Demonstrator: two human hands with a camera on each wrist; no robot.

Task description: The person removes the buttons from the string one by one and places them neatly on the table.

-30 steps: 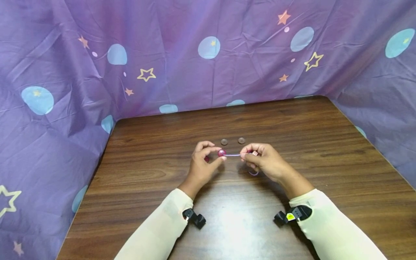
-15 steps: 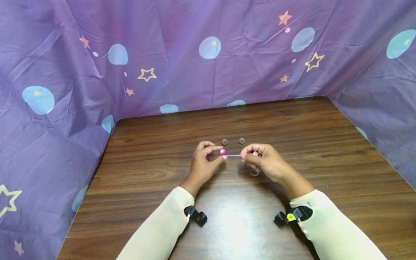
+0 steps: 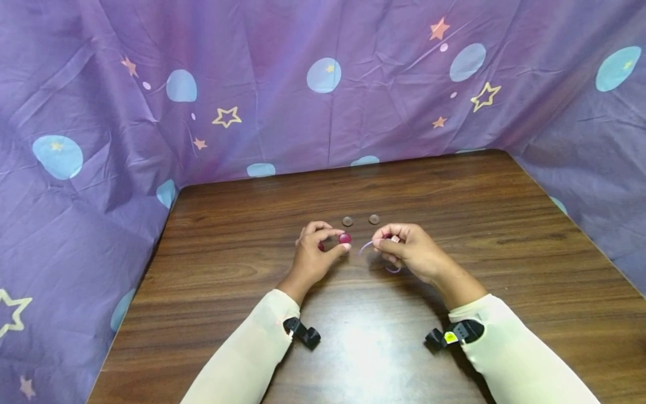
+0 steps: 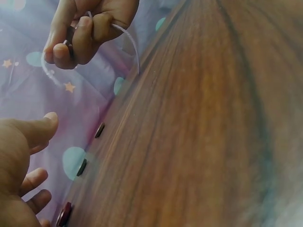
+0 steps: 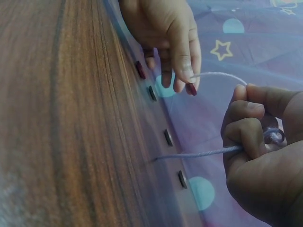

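My left hand [image 3: 315,249] pinches a dark red button [image 3: 345,239] upright between thumb and a finger. In my right hand [image 3: 406,249], thumb and forefinger pinch a thin light purple cord [image 5: 220,74]. Its short end curves down in the gap between the hands, apart from the button in the head view. The cord's other end trails out below the curled fingers towards the table. A loop or knot of cord [image 5: 275,135] sits in the right palm, beside a dark piece partly covered by the fingers. Another red button [image 5: 140,69] lies on the table under the left hand.
Two brown buttons, a left one [image 3: 347,221] and a right one [image 3: 374,219], lie flat just beyond the hands. The right wrist view shows a further dark button [image 5: 182,179]. A purple patterned curtain [image 3: 282,84] hangs behind the wooden table [image 3: 227,314].
The cord ran straight from the right hand to the red button in both earlier frames. Now its end has come away and droops between the hands. Both hands have barely moved.
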